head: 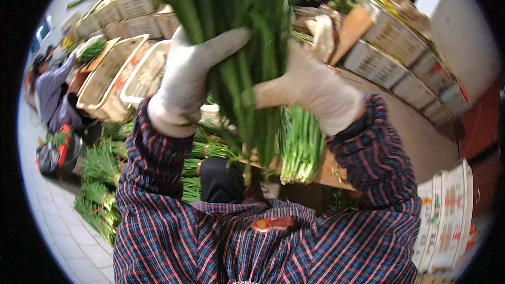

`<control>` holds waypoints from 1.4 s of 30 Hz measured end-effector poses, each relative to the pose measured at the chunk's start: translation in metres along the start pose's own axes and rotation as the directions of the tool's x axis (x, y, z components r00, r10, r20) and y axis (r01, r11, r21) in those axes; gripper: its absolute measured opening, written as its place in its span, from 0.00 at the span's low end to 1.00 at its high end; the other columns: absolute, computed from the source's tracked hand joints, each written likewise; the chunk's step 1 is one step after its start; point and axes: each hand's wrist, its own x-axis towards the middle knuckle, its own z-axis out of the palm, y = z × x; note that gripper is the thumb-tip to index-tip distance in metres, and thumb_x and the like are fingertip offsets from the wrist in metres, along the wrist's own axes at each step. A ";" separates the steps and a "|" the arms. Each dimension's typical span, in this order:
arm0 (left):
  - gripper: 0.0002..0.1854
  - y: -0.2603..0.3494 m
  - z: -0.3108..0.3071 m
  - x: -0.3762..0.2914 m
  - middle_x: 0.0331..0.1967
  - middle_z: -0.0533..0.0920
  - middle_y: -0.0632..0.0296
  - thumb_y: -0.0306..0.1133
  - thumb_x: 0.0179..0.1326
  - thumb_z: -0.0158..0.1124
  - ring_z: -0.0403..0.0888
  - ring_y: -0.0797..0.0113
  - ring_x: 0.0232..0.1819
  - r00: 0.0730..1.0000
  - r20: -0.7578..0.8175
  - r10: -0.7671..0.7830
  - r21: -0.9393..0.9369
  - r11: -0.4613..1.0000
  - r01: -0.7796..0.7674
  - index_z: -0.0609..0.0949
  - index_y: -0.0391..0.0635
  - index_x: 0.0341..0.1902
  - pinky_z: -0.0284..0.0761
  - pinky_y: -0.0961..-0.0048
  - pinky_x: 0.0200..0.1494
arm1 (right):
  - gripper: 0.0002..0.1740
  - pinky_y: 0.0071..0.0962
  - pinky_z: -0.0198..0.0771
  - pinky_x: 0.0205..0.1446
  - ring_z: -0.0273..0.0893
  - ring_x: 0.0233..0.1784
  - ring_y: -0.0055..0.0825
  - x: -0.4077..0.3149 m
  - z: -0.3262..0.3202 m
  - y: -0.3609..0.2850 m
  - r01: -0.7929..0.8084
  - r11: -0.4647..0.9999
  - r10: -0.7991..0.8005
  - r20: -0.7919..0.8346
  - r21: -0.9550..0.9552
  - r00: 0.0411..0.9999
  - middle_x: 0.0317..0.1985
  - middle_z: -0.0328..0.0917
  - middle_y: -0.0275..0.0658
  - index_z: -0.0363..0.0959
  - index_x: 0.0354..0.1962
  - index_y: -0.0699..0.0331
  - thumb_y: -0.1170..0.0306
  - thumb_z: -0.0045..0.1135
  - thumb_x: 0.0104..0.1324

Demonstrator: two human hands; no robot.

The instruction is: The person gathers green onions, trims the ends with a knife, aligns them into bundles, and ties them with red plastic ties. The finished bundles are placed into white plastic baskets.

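Note:
Between my two gloved hands a large bunch of long green leafy stalks (229, 4) is lifted up close to the camera, blurred by motion. My left hand (193, 67), in a white glove, grips the bunch from the left with the thumb across its front. From the right, my right hand (307, 85), also gloved, clasps it, its thumb lying over the stalks. Lower down, a few loose stalks hang from the bunch. Behind and below my right hand, more green stalks with pale ends (302, 146) lie on a wooden board (333, 171).
Tied green bundles (98, 169) lie on the left. Beyond them stand empty plastic crates (112, 75). Stacked white boxes (394, 47) line the right, with another white crate (446, 221) near my right elbow. A person (55, 83) sits far left beside tiled floor (63, 209).

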 end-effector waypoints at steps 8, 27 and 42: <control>0.33 -0.129 0.166 0.031 0.53 0.79 0.59 0.16 0.47 0.69 0.77 0.66 0.52 0.911 0.411 -0.038 -0.357 0.913 0.199 0.72 0.42 0.60 0.72 0.67 0.58 | 0.39 0.27 0.65 0.62 0.70 0.56 0.24 -0.153 -0.100 -0.050 -0.142 0.966 0.038 -0.424 -0.218 0.905 0.55 0.72 0.36 0.59 0.62 0.67 0.74 0.68 0.54; 0.47 -0.353 0.251 0.101 0.59 0.73 0.59 0.35 0.42 0.80 0.71 0.68 0.59 0.731 0.677 -0.081 -0.125 0.967 0.224 0.64 0.40 0.65 0.67 0.69 0.62 | 0.27 0.24 0.68 0.59 0.75 0.51 0.22 -0.233 -0.284 0.048 -0.140 0.980 -0.005 -0.719 -0.141 0.695 0.49 0.78 0.38 0.68 0.53 0.67 0.72 0.67 0.57; 0.42 -0.375 0.281 0.084 0.48 0.78 0.47 0.41 0.35 0.79 0.76 0.48 0.51 0.758 0.636 -0.149 0.608 0.701 -0.373 0.71 0.42 0.57 0.72 0.63 0.53 | 0.21 0.24 0.68 0.49 0.75 0.43 0.23 -0.222 -0.321 0.088 -0.207 0.972 0.170 -0.933 0.107 0.319 0.43 0.80 0.35 0.78 0.45 0.67 0.66 0.68 0.56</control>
